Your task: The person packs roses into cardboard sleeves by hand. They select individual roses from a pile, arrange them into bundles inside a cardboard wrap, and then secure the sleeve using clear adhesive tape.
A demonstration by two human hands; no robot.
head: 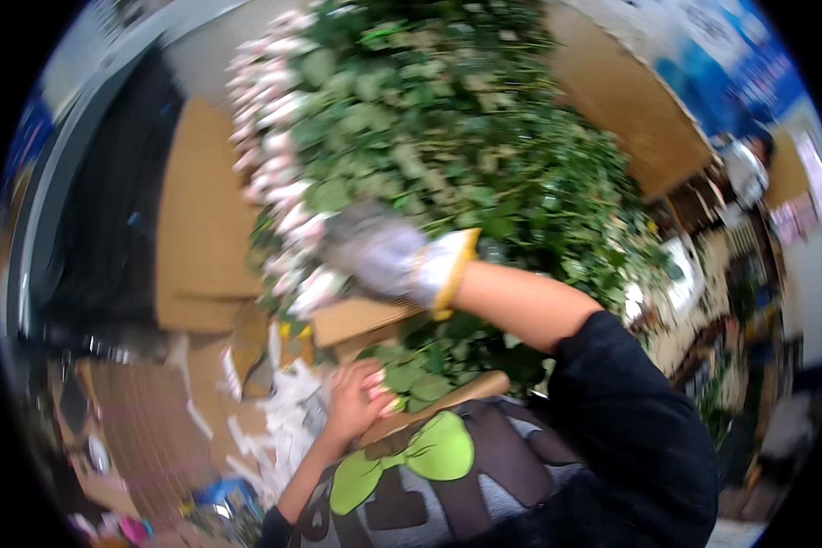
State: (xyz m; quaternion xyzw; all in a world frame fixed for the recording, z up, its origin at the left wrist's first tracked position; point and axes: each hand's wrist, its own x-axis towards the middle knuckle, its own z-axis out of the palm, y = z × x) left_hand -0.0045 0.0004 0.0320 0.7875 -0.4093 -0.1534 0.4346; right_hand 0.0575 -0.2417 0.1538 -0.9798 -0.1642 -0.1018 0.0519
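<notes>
My left hand (355, 403) is bare and low in the view, its fingers curled round pale pink rose heads (385, 400). Green rose leaves (421, 380) spread to the right of those heads, above a strip of brown cardboard (483, 389) against my front. My right hand (377, 252), in a grey and white work glove with a yellow cuff edge, reaches across to the lower left of a large pile of roses (411, 123). Pink blooms (301, 229) line the pile's left side, beside the glove's fingertips. Motion blur hides whether the glove grips a stem.
A cardboard sheet (202, 274) stands left of the blooms, with a dark panel (106, 226) beyond it. White paper scraps (288, 411) lie by my left forearm, near stacked flat cardboard (147, 418). Another person (750, 164) is at the far right. A cardboard flap (363, 318) sits below the glove.
</notes>
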